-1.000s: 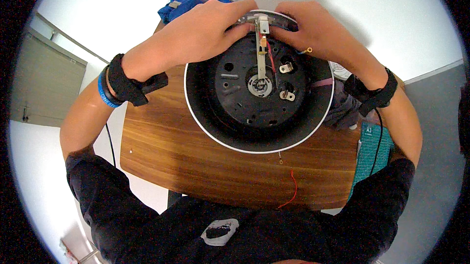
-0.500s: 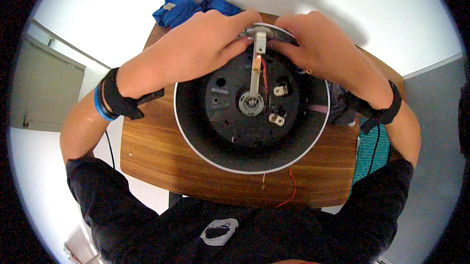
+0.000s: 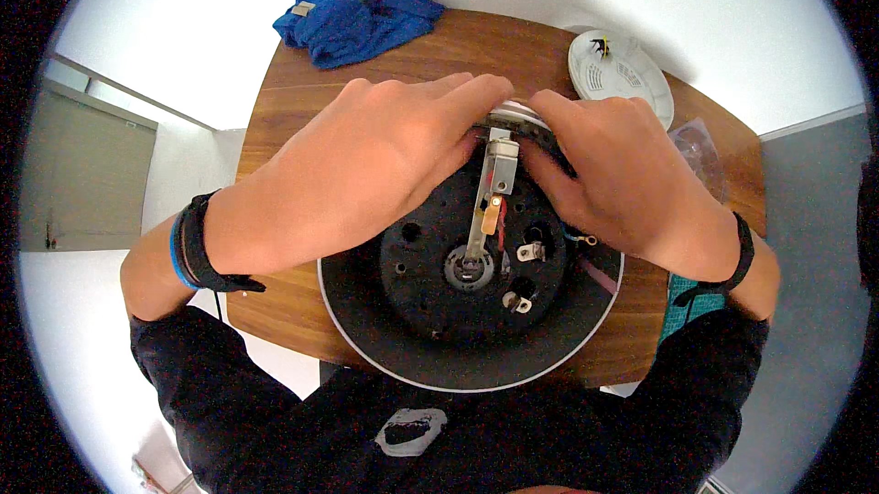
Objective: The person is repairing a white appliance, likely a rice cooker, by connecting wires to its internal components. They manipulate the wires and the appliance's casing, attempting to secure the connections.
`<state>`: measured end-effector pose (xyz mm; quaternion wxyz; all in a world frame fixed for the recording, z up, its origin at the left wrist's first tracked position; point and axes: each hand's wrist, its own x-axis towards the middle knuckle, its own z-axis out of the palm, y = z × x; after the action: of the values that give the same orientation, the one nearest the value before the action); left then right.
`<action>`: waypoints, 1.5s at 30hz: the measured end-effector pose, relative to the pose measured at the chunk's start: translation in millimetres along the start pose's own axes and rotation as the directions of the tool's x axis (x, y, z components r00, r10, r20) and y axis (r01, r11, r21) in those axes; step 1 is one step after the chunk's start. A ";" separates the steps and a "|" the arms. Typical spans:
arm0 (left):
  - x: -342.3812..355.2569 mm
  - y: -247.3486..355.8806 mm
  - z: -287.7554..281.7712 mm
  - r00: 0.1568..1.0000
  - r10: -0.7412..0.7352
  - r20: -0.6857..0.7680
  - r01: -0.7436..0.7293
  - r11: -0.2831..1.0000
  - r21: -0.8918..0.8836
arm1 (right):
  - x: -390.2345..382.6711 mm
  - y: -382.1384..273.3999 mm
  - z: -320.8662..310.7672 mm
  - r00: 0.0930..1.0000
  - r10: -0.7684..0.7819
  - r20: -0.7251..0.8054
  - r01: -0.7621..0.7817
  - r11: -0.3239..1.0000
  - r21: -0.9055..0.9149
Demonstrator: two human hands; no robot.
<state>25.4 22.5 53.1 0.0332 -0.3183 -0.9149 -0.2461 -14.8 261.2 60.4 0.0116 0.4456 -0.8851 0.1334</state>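
Note:
A round appliance body (image 3: 366, 338) with a white rim and black inside faces me, its open side showing inner parts. A metal lever (image 3: 476, 236) runs from a round centre fitting (image 3: 468, 269) up to a small metal bracket (image 3: 503, 164) near the far rim. Two metal terminals (image 3: 529, 250) sit right of centre, and a ring-ended wire (image 3: 586, 239) sticks out at the right. My left hand (image 3: 394, 137) is closed over the far rim, thumb inside. Just right of it, my right hand (image 3: 613, 160) grips the same rim, its thumb also inside. Both hands' fingertips are partly hidden.
A blue cloth (image 3: 362, 22) lies at the far left of the wooden table (image 3: 275, 155). At the far right rests a round white vented cover (image 3: 632, 82), with a clear plastic piece (image 3: 703, 160) by it. Part of a green mat (image 3: 679, 302) shows at the right.
Both hands have moved toward me with the appliance body, which now sits lower in view. The white cover and more of the blue cloth have come into sight; the red wire in front is now hidden.

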 end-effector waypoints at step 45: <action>-6.9 -13.4 2.6 0.999 -0.045 0.002 0.045 0.997 -0.056 | -2.0 31.8 1.7 0.979 0.026 0.204 -0.153 0.755 0.638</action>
<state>23.1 10.7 43.5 0.0184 -0.2983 -0.9146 -0.2722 -38.6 280.3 51.3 -0.2313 0.3894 -0.8012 0.3911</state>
